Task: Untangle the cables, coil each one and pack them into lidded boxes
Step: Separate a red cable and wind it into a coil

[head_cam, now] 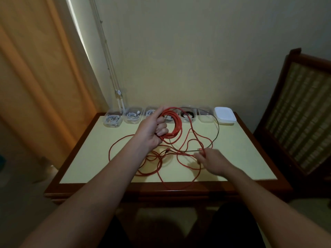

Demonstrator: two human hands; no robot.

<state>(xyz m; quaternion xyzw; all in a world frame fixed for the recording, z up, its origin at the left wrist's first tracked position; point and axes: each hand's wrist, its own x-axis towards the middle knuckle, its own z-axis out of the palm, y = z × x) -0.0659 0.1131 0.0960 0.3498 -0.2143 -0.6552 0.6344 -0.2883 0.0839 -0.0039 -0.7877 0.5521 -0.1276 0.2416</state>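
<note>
While the left grip (152,130) holds a red cable coil (176,122) raised above the counter (86,158), fingers and thumb curled tight round the bundled turns, the right grip (213,162) sits low at counter level, right of centre. Right grip: fingers closed on a strand of loose red cable (154,159) near a plug end; hand motion-blurred, exact finger placement not resolved. One strand runs from the coil down to the right grip. Remaining loose red cable lies in tangled loops across the counter middle, one loop hanging over the near edge. Thin black cable (218,128) arcs from the back row round to the right grip, crossing the red loops. Back edge, in a row: three clear boxes (133,116) with white cable coils inside, lids off; a clear box with a black coil (188,115), partly hidden behind the red coil; another clear box (205,116), contents not discernible. Stack of white lids (225,116) at the row's right end. Wooden chair (300,111) right of the counter; curtain (35,68) left.
</note>
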